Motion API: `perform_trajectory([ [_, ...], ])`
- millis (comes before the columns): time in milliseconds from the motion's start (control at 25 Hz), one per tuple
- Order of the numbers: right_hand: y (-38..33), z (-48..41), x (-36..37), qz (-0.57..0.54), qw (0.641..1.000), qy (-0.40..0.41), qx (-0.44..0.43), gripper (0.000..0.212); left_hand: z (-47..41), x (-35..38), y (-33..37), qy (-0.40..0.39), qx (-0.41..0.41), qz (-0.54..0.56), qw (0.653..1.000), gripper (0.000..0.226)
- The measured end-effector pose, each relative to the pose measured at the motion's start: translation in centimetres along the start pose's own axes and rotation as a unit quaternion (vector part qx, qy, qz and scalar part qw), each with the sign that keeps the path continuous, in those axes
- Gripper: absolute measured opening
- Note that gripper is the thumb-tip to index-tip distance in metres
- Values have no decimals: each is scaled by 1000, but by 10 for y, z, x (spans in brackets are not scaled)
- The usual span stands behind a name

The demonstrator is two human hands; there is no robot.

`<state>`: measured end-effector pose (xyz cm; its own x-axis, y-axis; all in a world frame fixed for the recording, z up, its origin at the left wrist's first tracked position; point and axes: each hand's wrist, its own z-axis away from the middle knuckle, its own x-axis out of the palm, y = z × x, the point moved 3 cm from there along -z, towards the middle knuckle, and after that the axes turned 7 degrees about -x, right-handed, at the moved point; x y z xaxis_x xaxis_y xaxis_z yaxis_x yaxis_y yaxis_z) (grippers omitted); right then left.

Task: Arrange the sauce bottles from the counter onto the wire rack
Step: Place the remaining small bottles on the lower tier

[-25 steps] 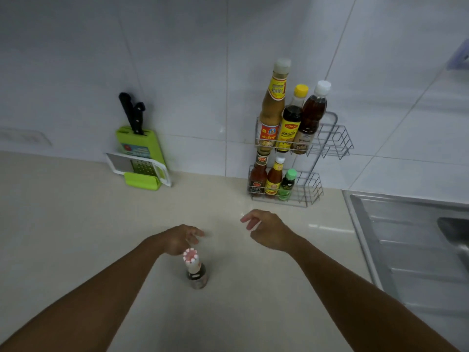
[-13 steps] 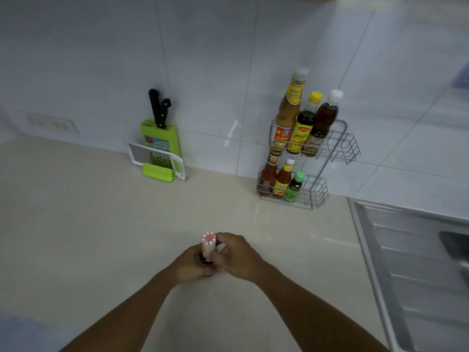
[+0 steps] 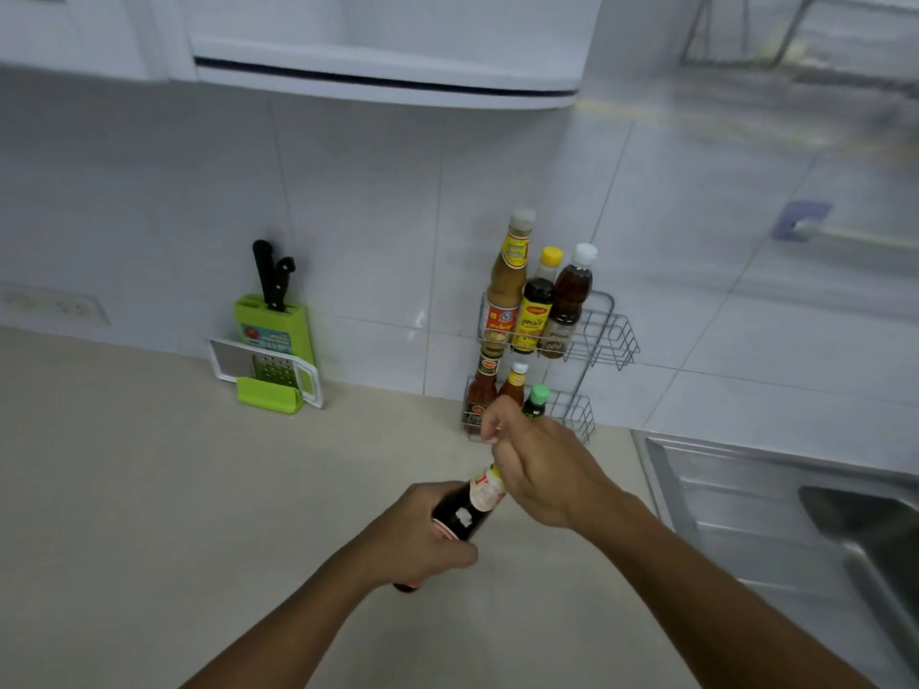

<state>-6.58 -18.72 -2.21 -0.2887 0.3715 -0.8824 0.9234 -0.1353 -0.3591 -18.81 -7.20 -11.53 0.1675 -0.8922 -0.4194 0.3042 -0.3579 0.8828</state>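
A dark sauce bottle (image 3: 467, 509) with a white and red neck label is lifted off the counter and tilted toward the rack. My left hand (image 3: 422, 539) grips its body. My right hand (image 3: 542, 469) closes around its neck and cap, which are hidden. The two-tier wire rack (image 3: 611, 335) stands against the tiled wall. Its upper tier holds three tall bottles (image 3: 537, 310). Its lower tier holds a red bottle (image 3: 483, 390), an orange one (image 3: 514, 385) and a green-capped one (image 3: 537, 397), partly behind my right hand.
A green knife block (image 3: 271, 325) with a white grater (image 3: 263, 370) leans on the wall at left. A steel sink (image 3: 795, 509) lies at right. A white cabinet (image 3: 388, 67) hangs overhead. The beige counter (image 3: 149, 489) spreads in front.
Both hands closed on the bottle that stood on the counter, then raised and tilted it toward the rack. The view has tipped upward, showing the cabinet.
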Motion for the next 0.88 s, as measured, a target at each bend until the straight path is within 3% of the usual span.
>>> perform_trajectory([
  [40,4,4,-4,5,999,17,47,14,-2,0,10,94,12,-110,989,24],
  [120,15,13,-12,-48,980,30,190,24,-5,1,31,266,50,-350,897,33],
  [160,21,17,-15,-94,960,23,261,29,-6,3,40,308,72,-410,856,36],
  [200,26,20,-20,-132,942,11,308,32,-7,6,47,316,86,-424,844,37],
  [240,28,22,-28,-149,936,-3,319,33,-10,6,53,292,75,-397,867,39],
  [280,29,25,-37,-149,943,-8,297,33,-13,5,58,230,47,-321,918,40],
  [320,28,27,-47,-144,958,0,248,32,-16,7,61,134,9,-195,972,39],
  [360,25,29,-58,-131,973,14,188,29,-19,12,61,17,-24,-57,998,33],
  [440,22,34,-69,-95,990,17,100,24,-22,23,67,-154,-38,76,984,21],
  [480,24,36,-70,-79,993,18,90,23,-23,27,69,-178,-33,79,980,20],
  [520,28,38,-69,-65,992,27,105,23,-25,31,68,-155,-26,58,986,21],
  [600,38,45,-62,-46,982,49,178,23,-30,36,67,-9,-7,-85,996,36],
  [640,43,49,-57,-58,968,55,238,26,-31,39,68,91,23,-221,971,43],
  [680,49,55,-50,-100,943,58,311,28,-31,43,69,185,76,-343,918,45],
  [720,54,60,-43,-167,907,63,383,30,-31,46,71,248,120,-399,875,44],
  [760,56,63,-38,-243,863,69,437,30,-32,46,71,272,137,-410,859,43],
  [800,59,65,-36,-320,822,82,464,27,-34,47,71,258,123,-399,871,43],
  [880,62,63,-32,-468,766,119,424,27,-41,43,73,182,47,-283,941,44],
])
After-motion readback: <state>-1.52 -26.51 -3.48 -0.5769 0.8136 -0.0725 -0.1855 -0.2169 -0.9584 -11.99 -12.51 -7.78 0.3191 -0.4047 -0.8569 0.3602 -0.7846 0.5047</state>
